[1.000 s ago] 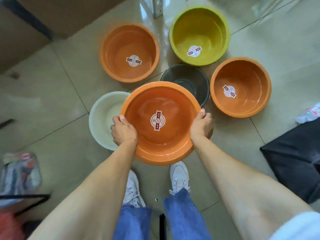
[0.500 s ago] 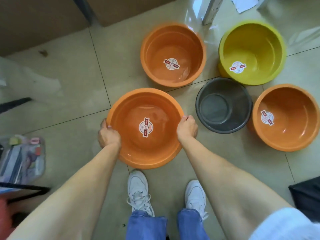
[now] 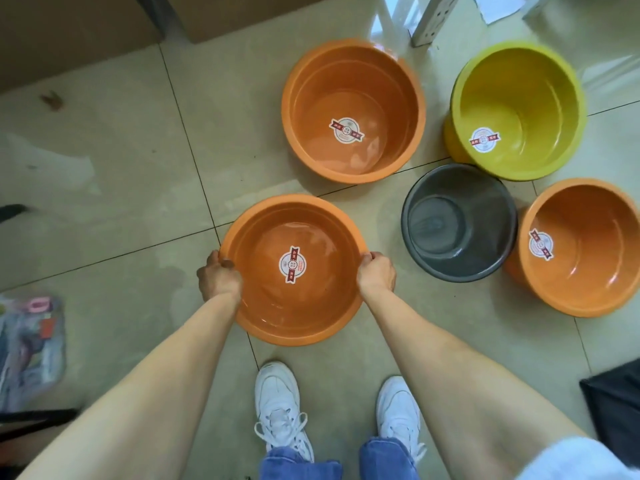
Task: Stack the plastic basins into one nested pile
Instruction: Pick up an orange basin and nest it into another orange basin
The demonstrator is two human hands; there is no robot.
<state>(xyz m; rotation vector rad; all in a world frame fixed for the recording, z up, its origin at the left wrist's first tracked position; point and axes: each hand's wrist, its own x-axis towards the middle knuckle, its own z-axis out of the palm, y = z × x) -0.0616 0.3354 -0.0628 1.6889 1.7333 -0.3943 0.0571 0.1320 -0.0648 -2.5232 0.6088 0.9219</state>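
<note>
**Now holding the first orange basin**

Both hands, left hand (image 3: 220, 279) and right hand (image 3: 376, 275), are clamped on opposite rims of the orange basin (image 3: 294, 306), low over the tiled floor (image 3: 121, 202). Nothing looks nested yet. Next it needs centring over another basin, perhaps the far orange basin (image 3: 353, 98), then lowering squarely.

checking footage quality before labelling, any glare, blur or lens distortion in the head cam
Head view: window glare washes the floor tiles at the top; the plastic bag at the left edge is smeared; wide-angle stretch swells the forearms at the corners; the held orange basin and its sticker are sharp.
</note>
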